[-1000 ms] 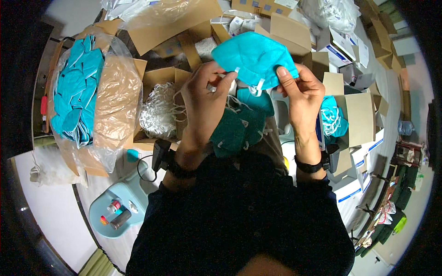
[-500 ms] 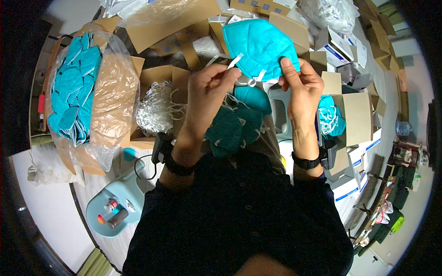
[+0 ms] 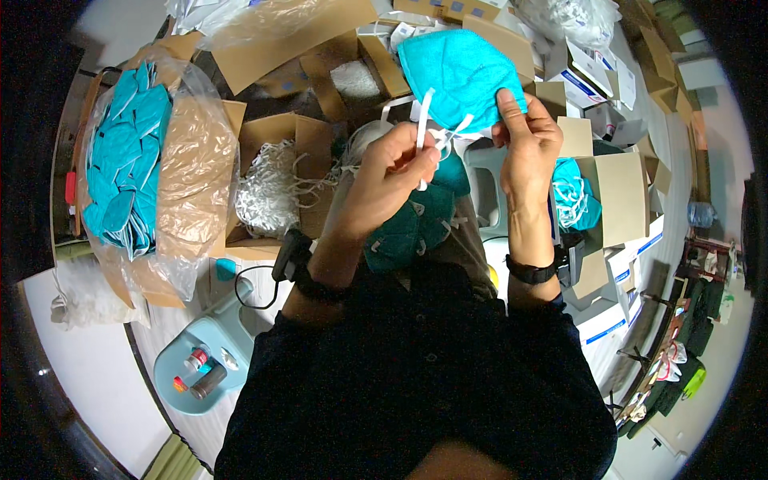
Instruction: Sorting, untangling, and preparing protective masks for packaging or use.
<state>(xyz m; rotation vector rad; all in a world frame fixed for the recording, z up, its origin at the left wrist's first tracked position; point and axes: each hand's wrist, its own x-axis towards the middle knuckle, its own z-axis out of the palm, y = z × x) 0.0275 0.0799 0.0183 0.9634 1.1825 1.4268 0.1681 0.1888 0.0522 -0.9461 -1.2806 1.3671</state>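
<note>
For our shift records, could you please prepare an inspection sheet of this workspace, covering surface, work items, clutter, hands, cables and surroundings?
Surface: several dark teal masks lie on the person's lap.
Work items: one bright teal mask, held up, with a white strap at its left side.
Clutter: pale blue plastic tray at lower left, holding small items.
Hands: left hand pinches the strap; right hand grips the mask's right edge.
Cables: black cable loops beside the left wrist.
Surroundings: white strap heap in an open carton; teal pile at far left.
</note>
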